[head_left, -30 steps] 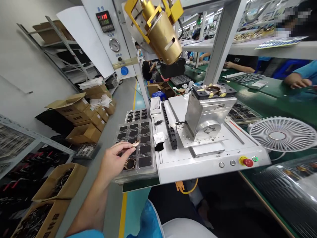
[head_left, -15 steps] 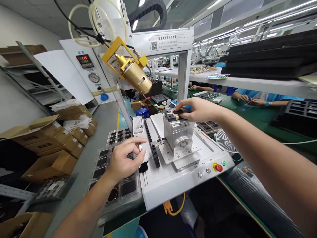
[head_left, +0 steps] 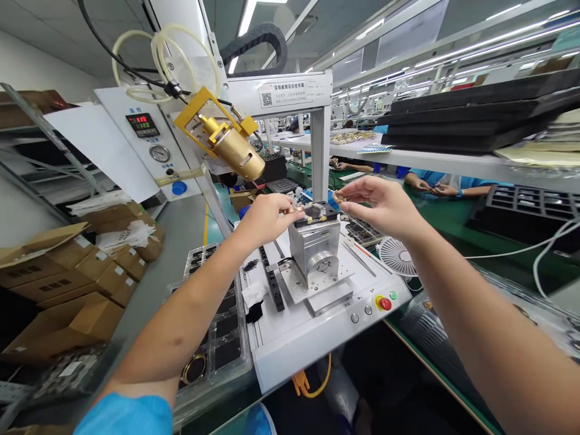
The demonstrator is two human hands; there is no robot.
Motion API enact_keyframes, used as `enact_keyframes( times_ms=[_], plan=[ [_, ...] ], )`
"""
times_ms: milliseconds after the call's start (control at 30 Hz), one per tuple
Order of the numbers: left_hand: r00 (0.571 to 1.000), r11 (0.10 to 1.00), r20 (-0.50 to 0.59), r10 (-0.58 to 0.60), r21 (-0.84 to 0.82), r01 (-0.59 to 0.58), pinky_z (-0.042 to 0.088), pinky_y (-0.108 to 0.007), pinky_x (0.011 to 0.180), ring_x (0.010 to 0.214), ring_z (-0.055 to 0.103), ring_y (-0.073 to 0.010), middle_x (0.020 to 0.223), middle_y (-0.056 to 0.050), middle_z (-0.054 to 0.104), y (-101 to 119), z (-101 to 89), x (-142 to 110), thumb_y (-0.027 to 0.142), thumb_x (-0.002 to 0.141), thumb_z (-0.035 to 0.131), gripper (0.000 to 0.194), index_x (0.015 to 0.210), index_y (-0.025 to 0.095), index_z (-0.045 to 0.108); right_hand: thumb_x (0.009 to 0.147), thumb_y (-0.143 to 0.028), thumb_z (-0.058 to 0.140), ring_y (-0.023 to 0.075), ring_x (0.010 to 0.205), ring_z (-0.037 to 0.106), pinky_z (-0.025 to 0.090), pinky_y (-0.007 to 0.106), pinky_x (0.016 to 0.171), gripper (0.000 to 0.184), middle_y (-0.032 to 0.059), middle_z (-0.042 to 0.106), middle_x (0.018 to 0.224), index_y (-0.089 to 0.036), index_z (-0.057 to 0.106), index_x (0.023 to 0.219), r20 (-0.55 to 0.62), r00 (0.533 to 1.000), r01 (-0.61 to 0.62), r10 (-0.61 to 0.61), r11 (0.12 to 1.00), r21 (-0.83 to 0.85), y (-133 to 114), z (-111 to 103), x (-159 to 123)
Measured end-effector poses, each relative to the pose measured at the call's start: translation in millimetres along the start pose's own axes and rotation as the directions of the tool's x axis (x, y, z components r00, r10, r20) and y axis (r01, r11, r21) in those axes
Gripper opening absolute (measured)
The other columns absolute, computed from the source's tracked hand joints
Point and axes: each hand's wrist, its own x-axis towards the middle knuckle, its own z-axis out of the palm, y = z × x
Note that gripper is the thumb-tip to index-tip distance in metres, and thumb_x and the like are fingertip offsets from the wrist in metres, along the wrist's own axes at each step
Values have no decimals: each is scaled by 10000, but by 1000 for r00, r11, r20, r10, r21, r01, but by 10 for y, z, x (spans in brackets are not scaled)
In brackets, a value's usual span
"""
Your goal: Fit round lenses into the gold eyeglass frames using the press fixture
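My left hand (head_left: 267,216) is closed in a pinch on a small rose-gold part (head_left: 298,209), at the left side of a black fixture (head_left: 328,208). This fixture sits on top of a silver metal block (head_left: 316,244) and has small yellowish pads at its front edge. Just right of the fixture, my right hand (head_left: 380,202) pinches a small gold-rimmed round part (head_left: 337,197), raised off the fixture. Fingers hide much of both parts. Above and to the left hangs a gold dispensing cylinder (head_left: 240,154), tilted and apart from the hands.
Clear trays (head_left: 226,350) of dark parts lie left of the white machine base (head_left: 290,356). Tweezers (head_left: 360,258), a small white fan (head_left: 396,257) and a red stop button (head_left: 385,304) are at the right. Cardboard boxes (head_left: 58,266) stand left. A co-worker's hands (head_left: 435,187) show behind.
My left hand has moved up and right from over the trays to the fixture. My right hand has lifted the gold-rimmed part off the fixture and drawn right. The view has shifted slightly.
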Motion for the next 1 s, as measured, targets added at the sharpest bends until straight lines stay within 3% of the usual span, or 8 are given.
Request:
enact_keyframes(
  times_ms=[100,167,233,433,533,700,867,1000],
  plan=[
    [998,993,60,3,114,-10,545,-365,799,901,752,-269,893,-83,799,52,39,202,357,869,690,359,551,195,651,763,-504,869,288,988,727,606,475,941,419,115,763,1066,-188,711,988,-44,997,-57,60,996,65,-36,-101,-355],
    [991,989,134,3,144,-23,538,-355,726,743,735,-244,717,-60,760,85,60,259,422,899,649,378,590,206,677,777,-507,867,288,1008,726,608,459,941,413,111,763,1076,-197,713,1003,-64,993,-97,103,990,98,-48,-160,-601],
    [979,991,201,32,124,-57,540,-342,707,707,726,-235,680,-49,752,111,70,263,482,944,570,411,674,218,731,804,-489,855,292,1039,719,601,453,959,384,109,759,1102,-210,719,1029,-78,985,-147,156,983,114,-45,-215,-845],
    [947,988,300,115,62,-140,547,-351,961,1077,731,-255,1095,-57,811,61,26,254,408,970,504,357,920,230,810,824,-484,835,311,1038,716,607,447,932,356,116,758,1106,-229,744,1054,-92,941,-307,325,937,168,43,-327,-1448],
    [933,992,342,117,14,-129,529,-370,1041,1162,709,-247,1209,-43,790,-31,-19,330,405,947,540,322,994,241,814,807,-506,845,310,1002,722,622,426,884,373,124,763,1089,-224,756,1036,-118,926,-334,360,923,191,110,-347,-1635],
    [905,988,409,112,-146,-56,534,-409,1060,1219,696,-268,1332,-70,744,-199,-68,434,478,911,606,327,954,235,822,801,-498,854,291,944,730,638,378,792,377,132,765,1080,-212,764,1029,-108,897,-390,429,882,265,220,-376,-1837],
    [923,940,374,95,-339,41,554,-454,1026,1192,712,-319,1258,-143,772,-297,18,445,491,838,707,316,831,189,799,798,-489,860,294,954,731,646,383,808,357,132,759,1104,-215,767,1007,-104,878,-416,467,853,314,274,-391,-1955],
    [982,966,166,91,-254,-47,551,-450,1022,1137,723,-311,1184,-137,792,-225,145,384,513,796,748,320,752,199,790,803,-501,851,297,952,735,648,390,834,360,130,763,1065,-213,770,1003,-102,862,-444,496,837,319,294,-367,-2044]
  ],
)
